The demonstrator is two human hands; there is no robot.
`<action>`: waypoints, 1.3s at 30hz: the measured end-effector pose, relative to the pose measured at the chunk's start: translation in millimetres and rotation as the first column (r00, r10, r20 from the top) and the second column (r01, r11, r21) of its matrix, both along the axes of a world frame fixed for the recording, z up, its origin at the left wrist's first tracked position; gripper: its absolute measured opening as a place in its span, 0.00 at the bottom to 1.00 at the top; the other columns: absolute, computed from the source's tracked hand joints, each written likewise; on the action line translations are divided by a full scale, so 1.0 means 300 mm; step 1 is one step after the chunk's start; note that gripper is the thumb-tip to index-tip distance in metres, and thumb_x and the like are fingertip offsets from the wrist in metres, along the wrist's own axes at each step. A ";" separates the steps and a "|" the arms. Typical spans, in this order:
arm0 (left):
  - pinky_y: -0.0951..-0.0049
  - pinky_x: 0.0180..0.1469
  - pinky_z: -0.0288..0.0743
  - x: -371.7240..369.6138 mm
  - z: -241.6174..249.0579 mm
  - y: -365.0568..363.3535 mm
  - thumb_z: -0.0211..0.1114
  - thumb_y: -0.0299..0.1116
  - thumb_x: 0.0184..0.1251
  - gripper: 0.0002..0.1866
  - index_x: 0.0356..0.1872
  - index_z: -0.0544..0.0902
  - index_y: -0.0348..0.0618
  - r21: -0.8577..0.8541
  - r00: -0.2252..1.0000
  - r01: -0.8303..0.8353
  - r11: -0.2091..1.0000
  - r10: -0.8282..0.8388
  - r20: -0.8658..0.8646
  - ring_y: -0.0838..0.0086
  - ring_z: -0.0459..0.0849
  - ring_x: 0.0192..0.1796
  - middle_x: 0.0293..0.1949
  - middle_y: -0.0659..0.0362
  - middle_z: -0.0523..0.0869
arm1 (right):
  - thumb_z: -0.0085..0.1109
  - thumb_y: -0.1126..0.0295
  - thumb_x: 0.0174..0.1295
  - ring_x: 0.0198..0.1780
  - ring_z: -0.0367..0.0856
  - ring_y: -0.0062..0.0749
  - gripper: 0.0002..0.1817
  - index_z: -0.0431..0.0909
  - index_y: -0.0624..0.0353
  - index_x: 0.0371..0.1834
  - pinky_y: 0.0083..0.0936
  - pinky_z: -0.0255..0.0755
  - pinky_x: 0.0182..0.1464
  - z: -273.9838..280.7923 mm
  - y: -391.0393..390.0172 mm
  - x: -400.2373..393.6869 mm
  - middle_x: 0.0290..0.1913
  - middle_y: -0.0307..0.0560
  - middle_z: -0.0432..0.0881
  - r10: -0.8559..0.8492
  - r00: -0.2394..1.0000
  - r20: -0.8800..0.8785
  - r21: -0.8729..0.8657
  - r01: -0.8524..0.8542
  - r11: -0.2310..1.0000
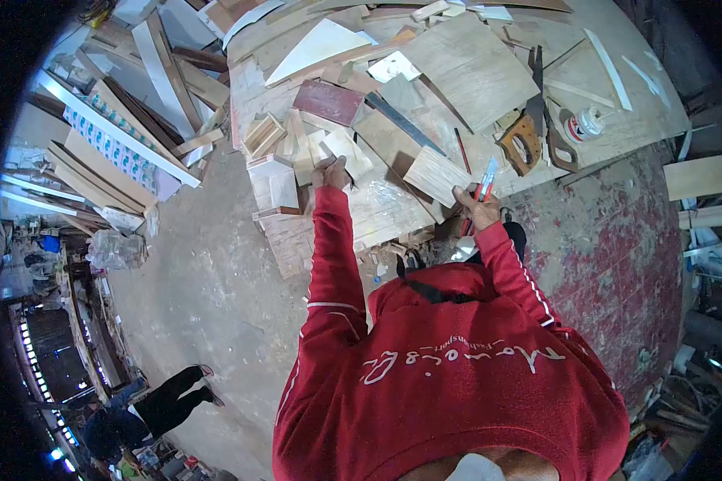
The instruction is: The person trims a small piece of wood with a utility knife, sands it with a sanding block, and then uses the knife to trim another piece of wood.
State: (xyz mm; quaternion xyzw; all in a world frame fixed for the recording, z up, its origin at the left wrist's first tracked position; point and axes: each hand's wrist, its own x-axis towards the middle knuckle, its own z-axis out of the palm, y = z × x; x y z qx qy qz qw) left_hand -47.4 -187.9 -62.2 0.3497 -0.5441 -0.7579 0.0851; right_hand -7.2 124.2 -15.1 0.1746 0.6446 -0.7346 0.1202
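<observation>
My left hand (330, 172) is over the bench (289, 244), its fingers closed at the edge of small pale wood pieces (349, 152); what it grips is too small to make out. To the right, my right hand (480, 210) is closed round a red utility knife (484, 189), its pale tip pointing up and away from me. The thumb of that hand lies near the corner of a light rectangular board (437, 175). A dark flat bar (405, 123) and a thin red-brown pencil-like stick (462, 149) lie beyond it.
Two handsaws (524, 143) and a white tub (584, 125) lie right. Small wooden boxes (263, 136), a dark red block (328, 103) and a large board (471, 70) are on the bench. Planks (108, 136) pile at left. Another person (148, 413) is at lower left.
</observation>
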 end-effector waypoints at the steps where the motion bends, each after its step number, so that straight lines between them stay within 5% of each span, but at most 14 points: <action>1: 0.70 0.23 0.74 0.008 0.012 0.006 0.61 0.31 0.55 0.08 0.33 0.75 0.38 0.044 1.000 0.019 0.999 -0.018 -0.023 0.68 0.79 0.23 0.31 0.52 0.79 | 0.70 0.64 0.44 0.16 0.68 0.20 0.15 0.74 0.60 0.27 0.19 0.62 0.19 -0.001 -0.005 -0.004 0.19 0.37 0.73 -0.035 0.999 -0.018 0.019 0.035 0.999; 5: 0.68 0.26 0.77 0.098 0.091 0.099 0.61 0.31 0.56 0.09 0.33 0.75 0.36 0.264 0.993 -0.023 0.964 0.052 -0.104 0.66 0.80 0.24 0.30 0.51 0.79 | 0.70 0.64 0.44 0.16 0.68 0.20 0.16 0.74 0.61 0.28 0.20 0.61 0.19 0.017 -0.013 -0.015 0.19 0.37 0.74 -0.057 0.998 -0.033 0.031 0.058 0.998; 7: 0.55 0.45 0.78 0.127 0.013 0.114 0.57 0.24 0.58 0.19 0.49 0.63 0.27 0.208 0.965 0.120 0.971 -0.065 -0.253 0.51 0.79 0.43 0.46 0.41 0.75 | 0.69 0.65 0.45 0.17 0.67 0.19 0.14 0.75 0.61 0.27 0.19 0.62 0.20 0.036 -0.020 -0.022 0.20 0.36 0.74 -0.032 0.997 -0.070 0.072 0.037 0.997; 10: 0.58 0.51 0.76 0.212 0.136 0.286 0.55 0.24 0.60 0.19 0.51 0.63 0.29 0.250 0.974 -0.092 0.964 0.140 -0.181 0.52 0.77 0.48 0.49 0.43 0.73 | 0.68 0.66 0.46 0.19 0.67 0.17 0.12 0.77 0.62 0.25 0.19 0.63 0.22 0.035 -0.037 -0.036 0.20 0.35 0.74 -0.002 0.991 -0.132 0.092 0.014 0.996; 13: 0.61 0.55 0.73 0.295 0.034 0.336 0.54 0.24 0.61 0.19 0.53 0.62 0.29 0.482 0.934 0.028 0.876 0.149 -0.325 0.56 0.75 0.51 0.51 0.46 0.72 | 0.67 0.68 0.47 0.22 0.69 0.17 0.11 0.78 0.64 0.24 0.17 0.65 0.26 0.103 -0.087 -0.034 0.21 0.35 0.76 0.027 0.966 -0.259 0.198 0.026 0.980; 16: 0.58 0.42 0.81 0.306 -0.022 0.387 0.59 0.17 0.53 0.19 0.47 0.69 0.39 0.502 0.923 -0.177 0.847 0.320 -0.214 0.55 0.80 0.41 0.43 0.46 0.76 | 0.66 0.68 0.47 0.26 0.71 0.18 0.12 0.78 0.66 0.27 0.17 0.66 0.30 0.102 -0.136 -0.047 0.23 0.37 0.77 0.118 0.932 -0.342 0.166 -0.063 0.984; 20: 0.56 0.43 0.80 0.325 -0.016 0.412 0.59 0.16 0.53 0.20 0.48 0.69 0.40 0.518 0.918 -0.143 0.844 0.309 -0.250 0.55 0.80 0.41 0.44 0.46 0.76 | 0.66 0.65 0.47 0.27 0.73 0.21 0.14 0.78 0.66 0.29 0.20 0.68 0.33 0.078 -0.194 -0.057 0.26 0.40 0.79 0.217 0.930 -0.298 0.265 -0.138 0.954; 23: 0.62 0.55 0.74 0.340 -0.017 0.415 0.56 0.24 0.60 0.20 0.52 0.62 0.32 0.399 0.937 -0.086 0.913 0.209 -0.279 0.59 0.76 0.49 0.48 0.47 0.73 | 0.65 0.63 0.48 0.27 0.74 0.22 0.15 0.79 0.66 0.31 0.22 0.69 0.33 0.127 -0.226 -0.051 0.26 0.42 0.80 0.321 0.893 -0.316 0.337 -0.210 0.918; 25: 0.59 0.52 0.76 0.352 -0.059 0.403 0.57 0.21 0.58 0.19 0.49 0.61 0.36 0.516 0.869 -0.028 0.856 0.276 -0.411 0.57 0.77 0.47 0.47 0.44 0.73 | 0.64 0.62 0.48 0.26 0.75 0.25 0.16 0.80 0.64 0.34 0.23 0.69 0.33 0.104 -0.246 -0.051 0.26 0.45 0.81 0.342 0.882 -0.323 0.370 -0.215 0.904; 29: 0.58 0.50 0.77 0.356 -0.107 0.383 0.58 0.19 0.56 0.20 0.47 0.60 0.39 0.542 0.888 -0.040 0.839 0.279 -0.366 0.55 0.78 0.46 0.47 0.42 0.73 | 0.63 0.62 0.48 0.27 0.78 0.32 0.15 0.80 0.61 0.36 0.25 0.71 0.34 0.086 -0.259 -0.048 0.27 0.50 0.81 0.461 0.825 -0.327 0.522 -0.249 0.816; 32: 0.54 0.49 0.75 0.366 -0.088 0.393 0.46 0.31 0.64 0.14 0.49 0.68 0.37 0.571 0.919 -0.134 0.810 0.317 -0.233 0.52 0.78 0.45 0.45 0.44 0.75 | 0.63 0.62 0.48 0.30 0.80 0.38 0.15 0.80 0.59 0.37 0.27 0.72 0.35 0.069 -0.261 -0.047 0.28 0.52 0.81 0.481 0.810 -0.336 0.575 -0.228 0.786; 34: 0.56 0.48 0.76 0.381 0.003 0.418 0.50 0.31 0.63 0.13 0.46 0.68 0.36 0.389 0.945 -0.131 0.912 0.233 -0.229 0.54 0.78 0.44 0.44 0.46 0.76 | 0.63 0.62 0.48 0.31 0.80 0.41 0.15 0.80 0.58 0.38 0.29 0.72 0.36 0.073 -0.255 -0.049 0.29 0.53 0.81 0.495 0.801 -0.336 0.608 -0.217 0.763; 38: 0.58 0.47 0.76 0.436 -0.116 0.310 0.46 0.33 0.67 0.14 0.49 0.61 0.36 0.459 0.923 0.154 0.875 0.039 -0.384 0.52 0.78 0.46 0.46 0.45 0.74 | 0.63 0.62 0.48 0.35 0.80 0.46 0.16 0.79 0.57 0.39 0.31 0.73 0.39 0.055 -0.253 -0.035 0.33 0.53 0.81 0.544 0.759 -0.359 0.697 -0.169 0.696; 39: 0.61 0.45 0.76 0.450 -0.050 0.293 0.55 0.31 0.60 0.17 0.48 0.64 0.35 0.341 0.978 0.153 0.928 -0.094 -0.184 0.57 0.78 0.42 0.45 0.47 0.75 | 0.63 0.62 0.48 0.36 0.79 0.47 0.16 0.79 0.57 0.39 0.32 0.72 0.40 0.046 -0.253 -0.032 0.34 0.53 0.81 0.557 0.743 -0.370 0.714 -0.156 0.682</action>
